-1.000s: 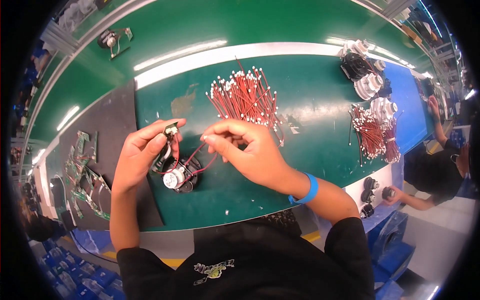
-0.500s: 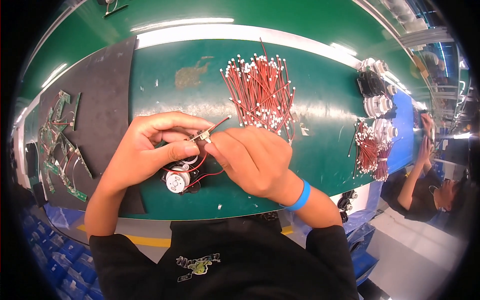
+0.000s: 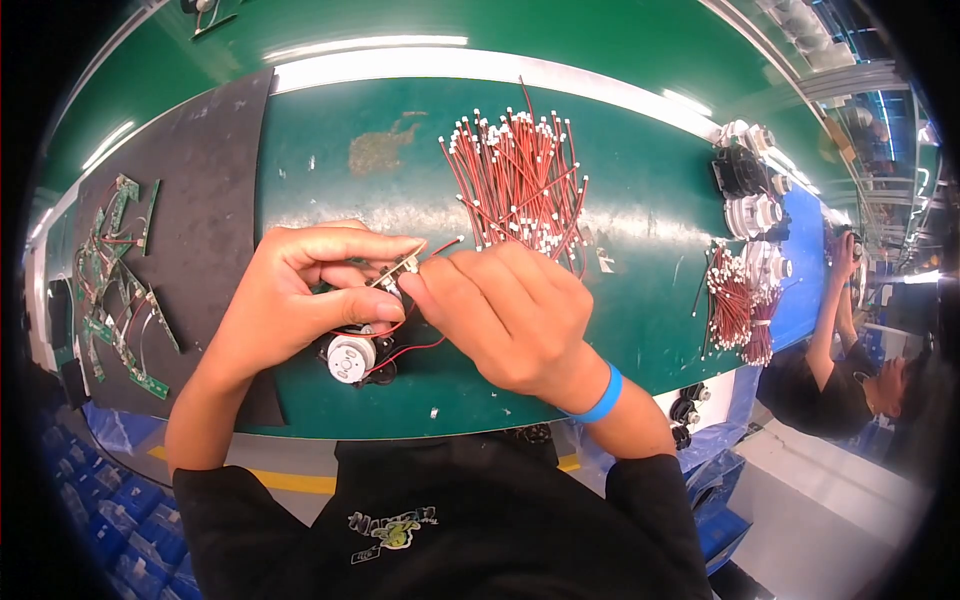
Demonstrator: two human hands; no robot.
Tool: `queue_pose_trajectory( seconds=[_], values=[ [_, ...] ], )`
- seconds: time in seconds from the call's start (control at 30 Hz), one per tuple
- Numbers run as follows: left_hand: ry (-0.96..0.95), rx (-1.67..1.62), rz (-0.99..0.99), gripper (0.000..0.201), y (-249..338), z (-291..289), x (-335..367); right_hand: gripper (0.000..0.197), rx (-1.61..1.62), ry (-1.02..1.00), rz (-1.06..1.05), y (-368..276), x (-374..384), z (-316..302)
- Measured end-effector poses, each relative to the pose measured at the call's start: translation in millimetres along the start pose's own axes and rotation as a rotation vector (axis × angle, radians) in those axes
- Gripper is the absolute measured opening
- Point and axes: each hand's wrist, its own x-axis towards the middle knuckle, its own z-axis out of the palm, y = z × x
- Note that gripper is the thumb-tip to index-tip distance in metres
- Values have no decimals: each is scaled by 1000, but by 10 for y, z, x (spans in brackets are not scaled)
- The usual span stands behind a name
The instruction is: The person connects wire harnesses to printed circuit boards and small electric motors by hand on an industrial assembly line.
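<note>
A small circuit board (image 3: 398, 270) with white connectors is pinched between the thumb and fingers of my left hand (image 3: 310, 285). My right hand (image 3: 505, 310) is closed at the board's right edge, its fingertips on a red-and-black cable whose grip point they mostly hide. One cable end with a white plug (image 3: 460, 239) sticks out beyond the knuckles. Below the board, a round white-and-black motor unit (image 3: 348, 360) rests on the green bench; red wires (image 3: 415, 346) run from it toward my hands.
A large pile of red-and-black cables (image 3: 520, 180) lies beyond my right hand. Several green circuit boards (image 3: 120, 280) lie on a black mat (image 3: 210, 180) at left. More motor units (image 3: 752, 213) and cable bundles (image 3: 730, 300) sit at right, near a co-worker (image 3: 850, 390).
My right fingertips have closed in on the board's edge, covering the white plug seen there before. The board has tilted slightly more upright; my left hand keeps its grip.
</note>
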Motion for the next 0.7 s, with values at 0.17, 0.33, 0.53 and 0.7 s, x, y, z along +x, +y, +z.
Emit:
queue_pose_trajectory(
  seconds=[0.17, 0.33, 0.53, 0.7],
  values=[
    [-35, 30, 43, 38, 16, -58, 4, 28, 264, 53, 95, 80, 60, 74],
    [-85, 64, 89, 35, -1, -81, 3, 30, 407, 10, 97, 38, 17, 111],
    [-96, 111, 87, 34, 8, -95, 9, 28, 322, 23, 62, 12, -4, 123],
    [-58, -27, 26, 31, 55, -98, 16, 28, 465, -45, 226, 31, 66, 39]
  ],
)
